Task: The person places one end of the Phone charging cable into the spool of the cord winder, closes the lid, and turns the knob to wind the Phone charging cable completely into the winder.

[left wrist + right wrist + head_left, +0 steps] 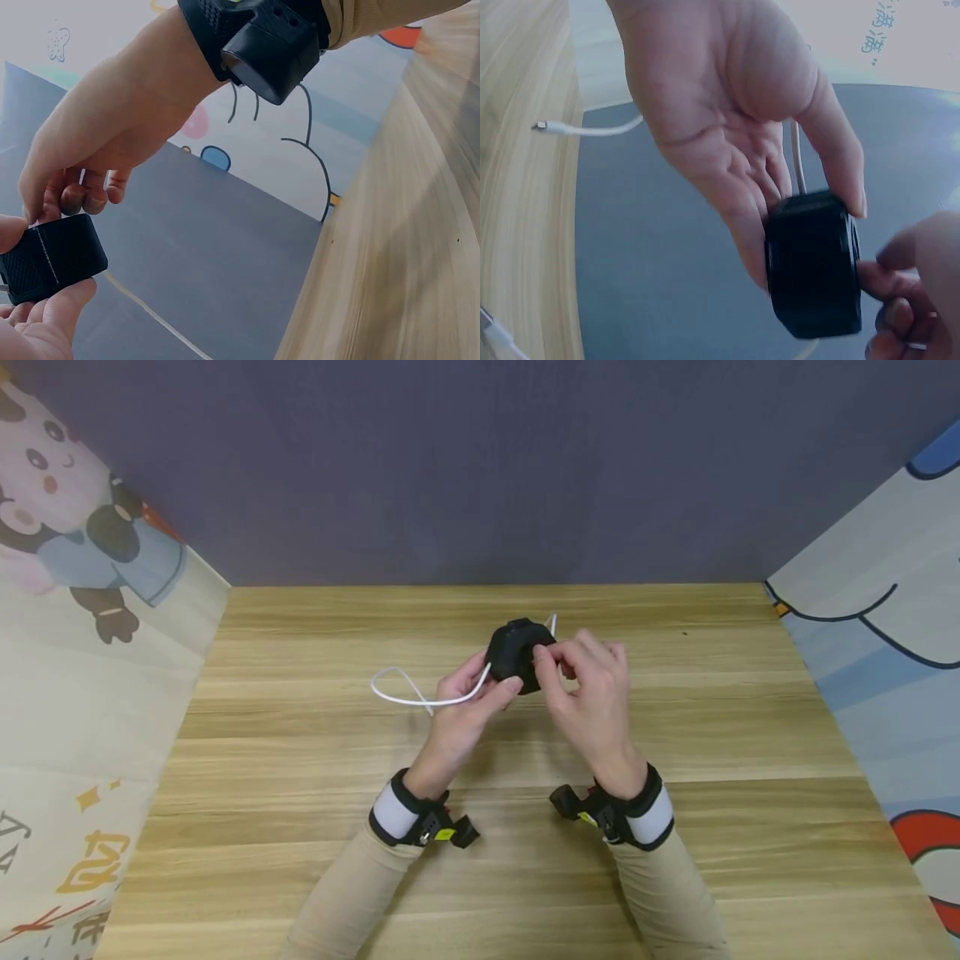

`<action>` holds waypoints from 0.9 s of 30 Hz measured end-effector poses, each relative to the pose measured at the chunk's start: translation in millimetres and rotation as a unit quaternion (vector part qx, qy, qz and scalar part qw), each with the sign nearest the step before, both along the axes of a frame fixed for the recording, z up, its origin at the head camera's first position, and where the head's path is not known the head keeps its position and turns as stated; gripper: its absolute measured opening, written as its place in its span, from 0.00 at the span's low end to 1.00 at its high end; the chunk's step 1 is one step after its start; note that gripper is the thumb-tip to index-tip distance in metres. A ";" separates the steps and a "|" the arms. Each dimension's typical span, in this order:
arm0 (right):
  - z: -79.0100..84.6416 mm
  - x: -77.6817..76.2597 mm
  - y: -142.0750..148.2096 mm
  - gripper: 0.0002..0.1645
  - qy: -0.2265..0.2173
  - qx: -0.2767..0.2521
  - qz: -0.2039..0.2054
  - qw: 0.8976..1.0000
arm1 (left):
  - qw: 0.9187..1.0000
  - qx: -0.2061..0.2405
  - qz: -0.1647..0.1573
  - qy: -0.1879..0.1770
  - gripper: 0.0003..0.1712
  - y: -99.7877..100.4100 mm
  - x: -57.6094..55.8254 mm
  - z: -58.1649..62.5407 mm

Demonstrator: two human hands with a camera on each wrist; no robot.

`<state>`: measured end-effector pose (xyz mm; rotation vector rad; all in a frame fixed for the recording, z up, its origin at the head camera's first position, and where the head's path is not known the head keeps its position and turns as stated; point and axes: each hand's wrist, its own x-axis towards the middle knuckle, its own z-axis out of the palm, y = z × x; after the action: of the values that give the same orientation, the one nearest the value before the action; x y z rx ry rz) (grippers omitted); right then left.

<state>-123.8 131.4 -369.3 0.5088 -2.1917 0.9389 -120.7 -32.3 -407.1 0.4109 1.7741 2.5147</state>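
Observation:
A black, many-sided cable winder (512,652) is held above the table, with a white charging cable (402,701) coming out on both sides. My left hand (467,700) grips the winder from below and the left, thumb on its near edge. At the winder's face, the bent thumb and forefinger of my right hand (592,685) pinch at its middle; the exact spot is hidden by the fingertips. The right wrist view shows the winder (810,262) edge-on, and a small metal-tipped plug (544,127) on a hanging cable end.
Beneath the hands lies a wood-grain table (300,793). A dark grey panel (480,468) rises at its back edge, and printed cartoon walls (885,610) flank it. Each wrist wears a strapped camera (442,827). Another cable plug (487,319) shows low in the right wrist view.

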 end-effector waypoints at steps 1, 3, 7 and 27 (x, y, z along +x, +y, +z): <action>0.0 -0.7 1.8 0.15 0.003 0.007 0.008 1.000 | 1.000 0.005 -0.003 0.002 0.25 0.0 -0.4 0.1; 0.2 -2.6 5.5 0.11 0.011 0.021 0.026 0.999 | 1.000 0.018 -0.009 0.001 0.25 -0.7 -1.4 0.2; 1.5 -5.8 12.5 0.07 0.023 0.054 0.058 0.997 | 1.000 0.020 -0.017 -0.005 0.26 -4.3 -3.5 0.7; 4.6 -10.9 31.9 0.13 0.060 0.163 0.092 0.981 | 0.997 0.015 -0.079 -0.023 0.30 -9.9 -7.5 0.8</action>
<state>-134.7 163.3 -364.7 0.9111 -2.2254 0.6212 -128.3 -42.2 -406.2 0.4714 1.6205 2.4261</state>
